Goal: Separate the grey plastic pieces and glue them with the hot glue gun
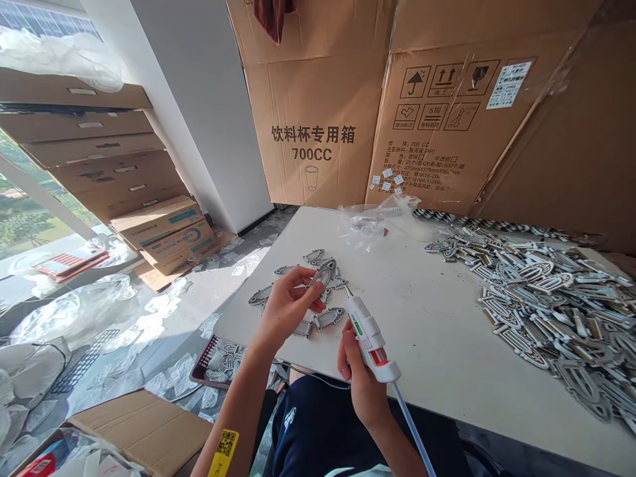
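Yellow QR-code band [223, 452] on the left forearm, nearest the lens, with dark shorts [318, 424] bearing a small white logo just beyond it.

Left hand [291, 308]: above the near edge of the white table [422, 318], fingers pinched shut on a grey pointed-oval badge [322, 273]. Badge held tilted, off the tabletop.

Right hand [360, 381]: below and beside the left hand, fingers clenched around the grip of a white hot glue gun [370, 338]. Nozzle angled up toward the badge, just beside it; contact cannot be told. Pale blue cable [412, 424] trails from the gun's rear, off the table's near edge.

On the table, left part: loose grey badge pieces [318, 319], scattered under and around the left hand.

On the table, right part: large heap of grey-and-white badge pieces [546, 311], well apart from both hands.

On the table, far edge: crumpled clear plastic bag [368, 222] and a black-and-white patterned strip [497, 225].

Behind the table: upright cardboard carton panels [318, 132] printed 700CC, with small white labels stuck on.

Left of the table: stacked cardboard boxes [173, 238], one marked SILICONE RUBBER.

Below the table's left corner: red tray [213, 361] holding more pieces, and an open cardboard box [144, 424].
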A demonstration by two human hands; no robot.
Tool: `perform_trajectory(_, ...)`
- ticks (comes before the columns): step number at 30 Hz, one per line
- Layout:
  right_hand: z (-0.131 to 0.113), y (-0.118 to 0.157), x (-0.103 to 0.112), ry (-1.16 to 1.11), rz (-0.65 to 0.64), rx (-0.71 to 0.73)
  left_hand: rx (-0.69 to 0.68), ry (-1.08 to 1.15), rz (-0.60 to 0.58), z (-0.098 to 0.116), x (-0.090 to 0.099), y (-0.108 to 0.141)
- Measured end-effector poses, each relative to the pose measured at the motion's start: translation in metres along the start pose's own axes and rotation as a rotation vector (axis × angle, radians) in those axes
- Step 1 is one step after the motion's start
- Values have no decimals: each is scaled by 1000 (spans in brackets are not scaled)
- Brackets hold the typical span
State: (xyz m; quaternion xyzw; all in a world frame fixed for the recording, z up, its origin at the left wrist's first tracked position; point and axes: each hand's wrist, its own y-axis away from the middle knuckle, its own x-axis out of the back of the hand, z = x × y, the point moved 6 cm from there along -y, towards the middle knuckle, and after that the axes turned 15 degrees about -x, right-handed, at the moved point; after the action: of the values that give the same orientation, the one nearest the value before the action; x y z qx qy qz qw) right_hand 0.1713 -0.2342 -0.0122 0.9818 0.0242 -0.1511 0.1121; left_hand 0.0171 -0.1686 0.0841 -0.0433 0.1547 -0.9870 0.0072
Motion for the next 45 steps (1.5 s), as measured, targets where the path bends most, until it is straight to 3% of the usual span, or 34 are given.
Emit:
perform_trajectory(8, 6, -7, 3, -7, 68, -24, 21, -69, -124, 0, -7, 4)
perform_trajectory(22, 8, -6, 1, 30, 113, -48, 13, -85, -134, 5, -14, 8)
perform_trajectory(38, 23, -9, 10, 74, 260, -15, 15, -57, -150, 18, -15, 12)
perform_trajectory(45, 20, -7, 9, 82, 256, 5, 6, -78, -154, 18, -15, 13)
